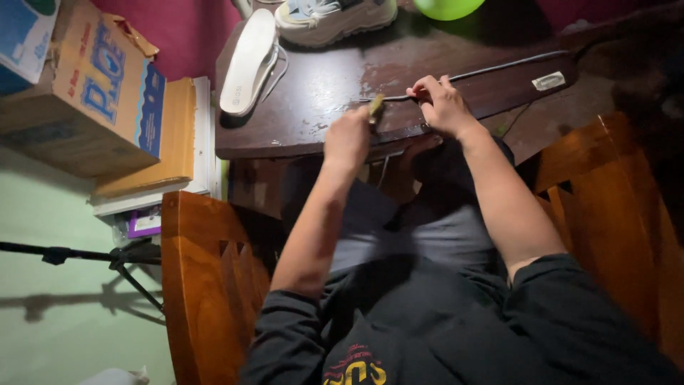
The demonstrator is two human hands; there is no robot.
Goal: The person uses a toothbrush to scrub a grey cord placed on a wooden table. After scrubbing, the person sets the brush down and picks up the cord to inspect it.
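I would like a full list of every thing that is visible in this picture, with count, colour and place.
shoe sole: one, dark brown, on the table under the right hand
small tool: one, yellowish, in the left hand
table: one, dark worn wood, top centre
white sole: one, table's left part
sneaker: one, white, table's far edge
green round thing: one, top edge
cardboard box: one, brown and blue, upper left
wooden chair arms: two, orange-brown, both sides
tripod: one, black, lower left
left hand: closed on the tool
right hand: pinching the sole's edge
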